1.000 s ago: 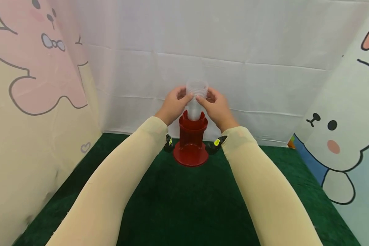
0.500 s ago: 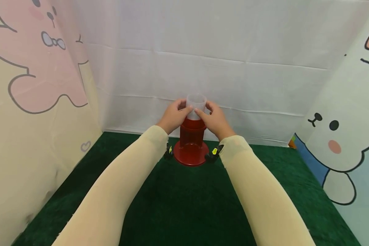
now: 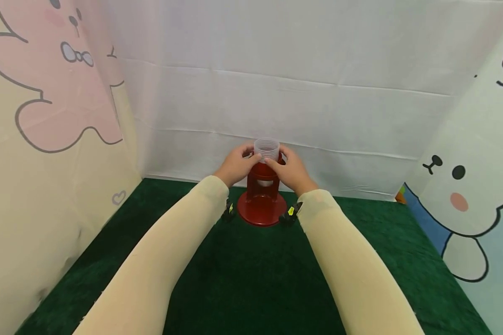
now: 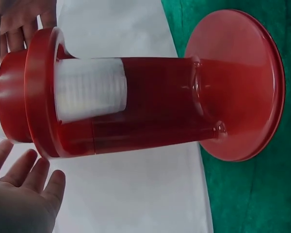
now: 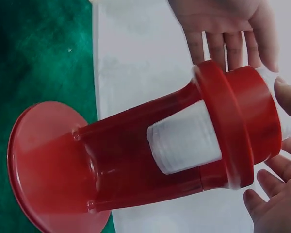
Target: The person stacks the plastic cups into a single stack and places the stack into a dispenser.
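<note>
A stack of clear plastic cups [image 3: 267, 148] stands in the top of a red cup dispenser [image 3: 261, 209]. The rims show above its collar in the head view. Through the open front of the dispenser, the bottom of the stack [image 4: 91, 90] hangs inside the tube. My left hand [image 3: 237, 163] holds the stack from the left near its rims, thumb in front and fingers behind. From the right, my right hand [image 3: 292, 170] holds it the same way. Both hands are beside the dispenser's upper ring [image 5: 228, 126]. Some fingertips are hidden behind the cups.
The dispenser's round base rests on a green cloth-covered table [image 3: 251, 279], close to a white curtain [image 3: 193, 102] at the back. Cartoon-printed panels flank the table on the left [image 3: 67, 186] and right [image 3: 478, 177].
Both hands have moved down with the cup stack. It has sunk from above the dispenser into its tube, and its bottom now shows in the front opening.
</note>
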Motion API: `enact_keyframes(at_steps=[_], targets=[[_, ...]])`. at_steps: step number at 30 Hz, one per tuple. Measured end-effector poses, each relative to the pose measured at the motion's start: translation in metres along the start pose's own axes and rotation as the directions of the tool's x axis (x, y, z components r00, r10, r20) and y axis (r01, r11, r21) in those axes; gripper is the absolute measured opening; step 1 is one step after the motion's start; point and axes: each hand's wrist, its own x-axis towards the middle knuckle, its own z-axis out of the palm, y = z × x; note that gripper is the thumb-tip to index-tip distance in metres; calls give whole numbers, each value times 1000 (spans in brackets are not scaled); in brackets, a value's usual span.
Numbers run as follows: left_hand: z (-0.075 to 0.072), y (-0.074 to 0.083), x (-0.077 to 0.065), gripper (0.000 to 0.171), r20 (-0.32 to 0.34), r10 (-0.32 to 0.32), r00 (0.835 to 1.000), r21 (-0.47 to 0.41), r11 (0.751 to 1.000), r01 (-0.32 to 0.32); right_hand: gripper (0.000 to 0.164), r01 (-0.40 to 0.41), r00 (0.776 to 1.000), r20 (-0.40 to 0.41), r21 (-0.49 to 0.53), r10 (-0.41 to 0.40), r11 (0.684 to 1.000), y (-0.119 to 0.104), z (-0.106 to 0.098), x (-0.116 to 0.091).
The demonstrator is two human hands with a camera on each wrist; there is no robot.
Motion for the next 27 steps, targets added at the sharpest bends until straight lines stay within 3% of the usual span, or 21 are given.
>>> enact_keyframes(at_steps=[7, 15, 27], targets=[[-4, 1, 4, 59, -8, -27, 1000, 53, 998, 27, 77, -72, 997, -39, -9, 71, 997, -3, -1, -1], [-6, 7, 7, 60, 3, -28, 1000, 55, 998, 28, 71, -80, 993, -83, -15, 78, 997, -4, -4, 3], [-5, 6, 8, 56, 4, -14, 1000, 61, 998, 14, 66, -79, 995, -60, -24, 78, 997, 1, -4, 4]])
